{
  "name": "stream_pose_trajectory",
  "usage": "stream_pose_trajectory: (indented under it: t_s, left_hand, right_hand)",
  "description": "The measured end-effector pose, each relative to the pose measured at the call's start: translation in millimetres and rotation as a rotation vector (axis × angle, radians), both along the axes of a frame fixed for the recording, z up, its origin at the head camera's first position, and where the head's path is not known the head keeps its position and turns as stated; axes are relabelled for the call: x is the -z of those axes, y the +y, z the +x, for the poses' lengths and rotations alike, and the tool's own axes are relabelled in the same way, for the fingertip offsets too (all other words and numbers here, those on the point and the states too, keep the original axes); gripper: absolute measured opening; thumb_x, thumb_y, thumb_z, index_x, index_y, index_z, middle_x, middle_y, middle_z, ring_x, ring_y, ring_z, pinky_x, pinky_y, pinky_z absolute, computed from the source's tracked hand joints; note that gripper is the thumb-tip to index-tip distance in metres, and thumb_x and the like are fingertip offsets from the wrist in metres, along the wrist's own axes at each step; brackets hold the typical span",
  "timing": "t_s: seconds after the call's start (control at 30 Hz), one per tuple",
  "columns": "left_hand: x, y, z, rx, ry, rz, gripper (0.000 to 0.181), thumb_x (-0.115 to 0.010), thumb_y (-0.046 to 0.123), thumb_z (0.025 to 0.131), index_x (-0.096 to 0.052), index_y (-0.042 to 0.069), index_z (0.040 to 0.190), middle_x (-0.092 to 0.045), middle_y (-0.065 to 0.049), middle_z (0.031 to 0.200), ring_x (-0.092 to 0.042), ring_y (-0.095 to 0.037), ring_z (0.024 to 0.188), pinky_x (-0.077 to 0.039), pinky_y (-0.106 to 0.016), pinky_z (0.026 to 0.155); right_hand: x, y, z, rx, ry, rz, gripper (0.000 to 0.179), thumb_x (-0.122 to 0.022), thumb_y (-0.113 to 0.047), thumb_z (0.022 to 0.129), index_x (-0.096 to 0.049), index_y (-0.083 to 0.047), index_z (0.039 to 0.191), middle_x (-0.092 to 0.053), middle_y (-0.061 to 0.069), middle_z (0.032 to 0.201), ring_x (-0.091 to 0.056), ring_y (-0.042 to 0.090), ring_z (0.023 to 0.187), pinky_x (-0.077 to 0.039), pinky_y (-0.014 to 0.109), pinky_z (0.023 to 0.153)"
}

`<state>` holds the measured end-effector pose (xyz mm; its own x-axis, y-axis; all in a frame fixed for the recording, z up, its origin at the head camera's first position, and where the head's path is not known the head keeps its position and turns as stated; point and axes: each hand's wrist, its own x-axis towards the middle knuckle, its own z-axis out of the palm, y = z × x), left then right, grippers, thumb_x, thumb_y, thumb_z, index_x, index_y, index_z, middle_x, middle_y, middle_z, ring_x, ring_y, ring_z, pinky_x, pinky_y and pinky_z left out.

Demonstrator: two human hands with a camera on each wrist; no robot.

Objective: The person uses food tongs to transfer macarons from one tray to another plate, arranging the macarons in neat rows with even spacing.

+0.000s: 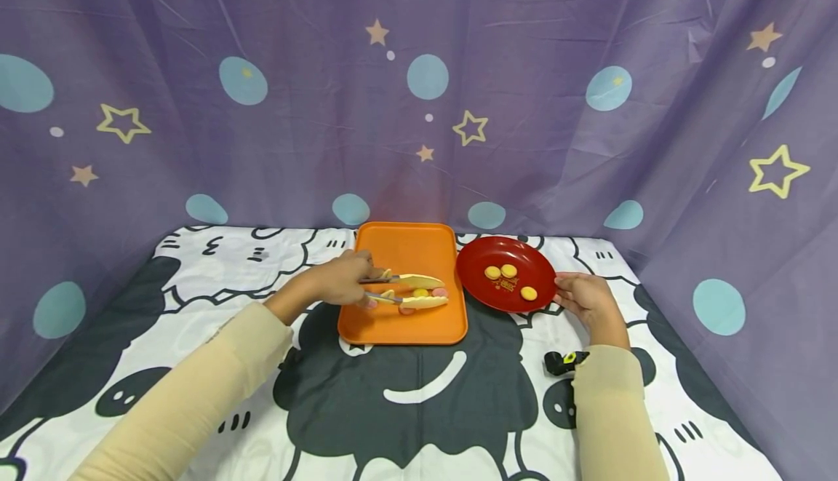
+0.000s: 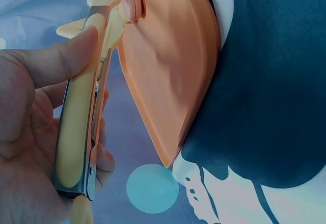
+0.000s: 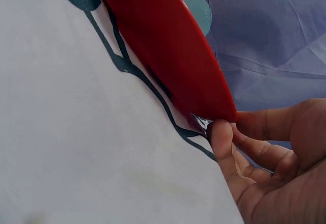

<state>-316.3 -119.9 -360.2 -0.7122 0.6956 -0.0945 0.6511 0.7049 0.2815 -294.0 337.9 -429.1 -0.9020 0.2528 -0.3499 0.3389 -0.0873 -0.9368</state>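
Observation:
My left hand [image 1: 339, 279] grips a pair of tongs [image 1: 424, 302] with cream-coloured tips, low over the orange tray [image 1: 406, 248]. The tips stand apart, on either side of a yellow round piece [image 1: 420, 292] and a pink piece [image 1: 439, 292]. Another pinkish piece [image 1: 406, 311] shows just below the lower tip. In the left wrist view, the thumb lies along the yellow-padded handle [image 2: 75, 132]. At the right, the fingers of my right hand [image 1: 589, 303] pinch the rim of a red plate [image 1: 473, 270] that carries three yellow round pieces [image 1: 508, 271].
The plate stands right beside the tray's right edge. A small black object with a yellow-green mark [image 1: 556, 362] lies near the right sleeve. Under everything is a black-and-white patterned cloth [image 1: 419, 423], and a purple curtain [image 1: 314, 66] hangs behind.

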Motion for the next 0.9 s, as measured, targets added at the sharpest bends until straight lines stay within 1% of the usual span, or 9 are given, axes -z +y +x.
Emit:
stream_pose_trajectory:
  t_s: [0.27,0.5,0.57,0.73,0.9]
  left_hand:
    - [-0.5,0.6,1.4,0.001,0.007,0.001,0.06,-0.081,0.026,0.084,-0.065,0.008,0.139,-0.056,-0.007,0.103,-0.047,-0.025,0.091,-0.037,-0.038,0.079]
    - [0.0,-0.4,1.5,0.006,-0.001,0.035,0.061,-0.08,0.023,0.085,-0.063,0.005,0.14,-0.057,-0.008,0.102,-0.048,-0.024,0.089,-0.037,-0.038,0.079]
    - [0.4,-0.9,1.3,0.008,0.004,0.046,0.06,-0.079,0.023,0.085,-0.064,0.005,0.14,-0.057,-0.008,0.102,-0.048,-0.024,0.09,-0.037,-0.038,0.079]
    - [0.0,-1.6,0.8,0.0,0.005,0.068,0.062,-0.079,0.021,0.085,-0.061,0.003,0.141,-0.058,-0.01,0.103,-0.048,-0.025,0.09,-0.038,-0.038,0.079]
    - [0.0,-1.7,-1.0,-0.007,0.004,0.078,0.064,-0.079,0.021,0.087,-0.057,0.001,0.144,-0.058,-0.012,0.105,-0.045,-0.025,0.088,-0.035,-0.038,0.078]
  right_hand:
    - [-1.5,-0.6,1.9,0.003,-0.002,-0.002,0.039,-0.057,-0.003,0.102,-0.053,0.008,0.139,-0.071,-0.002,0.083,-0.068,0.01,0.074,-0.058,0.025,0.072]
    - [-3.7,-2.2,3.3,0.022,-0.001,0.001,0.029,-0.058,-0.003,0.101,-0.061,0.005,0.129,-0.071,-0.001,0.082,-0.068,0.01,0.074,-0.058,0.026,0.074]
    - [-3.8,-2.0,3.2,0.022,-0.003,0.002,0.029,-0.058,-0.003,0.101,-0.061,0.005,0.129,-0.071,-0.001,0.083,-0.068,0.01,0.074,-0.058,0.026,0.074]
    - [-3.8,-2.4,3.0,0.008,-0.01,0.006,0.037,-0.058,-0.004,0.102,-0.055,0.006,0.138,-0.07,-0.002,0.083,-0.068,0.01,0.074,-0.058,0.025,0.074]
    - [-2.0,-1.5,2.3,0.001,-0.003,0.004,0.037,-0.057,-0.003,0.102,-0.054,0.007,0.137,-0.071,-0.002,0.082,-0.069,0.01,0.074,-0.058,0.025,0.073]
